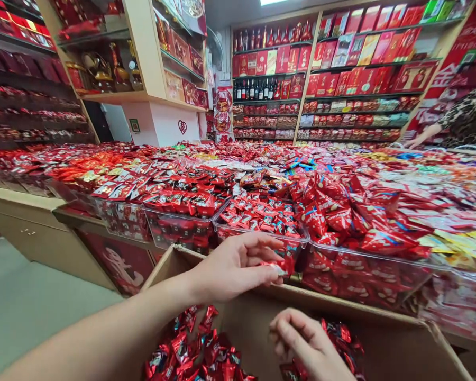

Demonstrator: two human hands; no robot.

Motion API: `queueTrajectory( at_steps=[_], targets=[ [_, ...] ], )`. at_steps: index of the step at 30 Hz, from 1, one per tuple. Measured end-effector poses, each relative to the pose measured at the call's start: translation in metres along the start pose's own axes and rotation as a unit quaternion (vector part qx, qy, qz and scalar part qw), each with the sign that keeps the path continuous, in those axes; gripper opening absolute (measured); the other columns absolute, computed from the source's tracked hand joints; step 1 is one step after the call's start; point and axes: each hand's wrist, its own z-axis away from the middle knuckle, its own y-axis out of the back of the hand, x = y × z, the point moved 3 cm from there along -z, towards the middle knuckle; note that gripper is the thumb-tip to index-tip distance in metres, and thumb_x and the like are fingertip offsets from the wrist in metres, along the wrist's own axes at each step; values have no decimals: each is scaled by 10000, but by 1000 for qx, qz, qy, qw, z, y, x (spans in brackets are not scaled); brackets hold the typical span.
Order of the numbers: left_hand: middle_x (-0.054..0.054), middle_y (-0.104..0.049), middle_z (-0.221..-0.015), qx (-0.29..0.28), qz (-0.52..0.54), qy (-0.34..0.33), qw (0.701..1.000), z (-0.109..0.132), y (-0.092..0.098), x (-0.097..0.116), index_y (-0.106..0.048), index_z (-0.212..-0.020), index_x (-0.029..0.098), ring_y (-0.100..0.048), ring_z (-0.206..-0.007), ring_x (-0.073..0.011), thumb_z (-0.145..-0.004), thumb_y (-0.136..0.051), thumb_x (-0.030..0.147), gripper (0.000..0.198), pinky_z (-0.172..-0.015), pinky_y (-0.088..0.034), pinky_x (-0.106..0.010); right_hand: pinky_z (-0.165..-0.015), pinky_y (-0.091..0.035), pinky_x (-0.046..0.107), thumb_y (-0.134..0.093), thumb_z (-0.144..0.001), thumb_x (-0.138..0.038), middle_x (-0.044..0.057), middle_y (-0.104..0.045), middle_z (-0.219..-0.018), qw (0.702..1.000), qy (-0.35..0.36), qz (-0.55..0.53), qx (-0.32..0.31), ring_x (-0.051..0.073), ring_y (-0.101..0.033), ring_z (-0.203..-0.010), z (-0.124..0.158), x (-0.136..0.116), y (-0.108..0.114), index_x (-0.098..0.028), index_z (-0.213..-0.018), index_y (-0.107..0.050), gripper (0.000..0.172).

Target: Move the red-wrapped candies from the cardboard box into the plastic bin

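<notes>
My left hand is raised over the far edge of an open cardboard box. Between its thumb and fingers is a red-wrapped candy. Just beyond it stands a clear plastic bin of small red candies. Lower down, inside the box, my right hand has its fingers curled closed; whatever they may hold is hidden. Loose red-wrapped candies lie at the left of the box's inside. More red candies show beside my right hand, partly covered by it.
To the right, another clear bin is heaped with larger red packets. Dark red candies fill bins at the left. Shelves of boxes and bottles line the back. Another person's hand rests at the far right.
</notes>
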Motion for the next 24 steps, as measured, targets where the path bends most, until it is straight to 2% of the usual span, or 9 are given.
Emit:
queueTrajectory(
  at_steps=[4,7,10,15,17,20,22,24],
  targets=[
    [-77,-598,-923,-58,9,78,995,5,-12,-25,-438,-1079,193,-588,-626,-100,-700,-557,208,398,-509,-418,-182,-542,-370,231,-525,-712,-414,12,-589,-678,992,64,-87,69,95,-463,-531,7,-20,4,-182,-802,-580,254],
    [-89,-600,-956,-64,-6,82,995,3,-14,-37,-430,-1108,192,-576,-610,-79,-718,-531,196,402,-492,-394,-159,-545,-371,236,-548,-699,-397,15,-601,-700,989,90,-95,75,98,-456,-529,10,-25,0,-190,-840,-579,253],
    [-91,-588,-986,-87,-25,83,992,0,-13,-40,-419,-1132,202,-579,-641,-85,-743,-490,176,397,-520,-404,-172,-532,-369,241,-502,-733,-393,21,-591,-665,989,85,-76,99,108,-444,-523,11,-26,-1,-173,-808,-584,246],
    [-120,-525,-1069,-166,-15,101,981,-1,-13,-36,-308,-1204,221,-575,-642,-86,-790,-384,158,426,-530,-411,-204,-552,-374,244,-461,-759,-382,21,-570,-640,990,74,-61,105,120,-450,-548,10,-25,2,-160,-747,-591,258],
    [-104,-534,-1035,-154,-41,87,983,-1,-12,-37,-328,-1181,208,-563,-670,-89,-761,-442,182,435,-553,-409,-208,-551,-375,240,-470,-752,-384,13,-557,-627,989,70,-66,115,115,-440,-540,10,-23,4,-165,-713,-583,250],
    [-28,-569,-801,-96,-126,68,985,1,-10,-41,-439,-1044,169,-526,-653,-88,-677,-556,216,388,-557,-397,-197,-537,-376,239,-496,-728,-404,7,-536,-591,989,53,-65,124,115,-438,-527,9,-21,8,-166,-673,-571,255],
    [14,-540,-674,-58,-162,61,983,1,-8,-41,-482,-925,148,-497,-599,-76,-642,-581,199,304,-531,-384,-183,-530,-380,242,-490,-722,-434,14,-541,-598,991,43,-58,111,115,-451,-518,7,-19,8,-159,-666,-569,291],
    [24,-528,-641,-33,-158,49,986,-1,-3,-33,-492,-865,135,-490,-579,-70,-647,-569,177,235,-534,-389,-181,-522,-379,239,-476,-721,-460,14,-538,-598,995,32,-40,80,111,-460,-507,6,-16,5,-153,-654,-567,327]
  ],
)
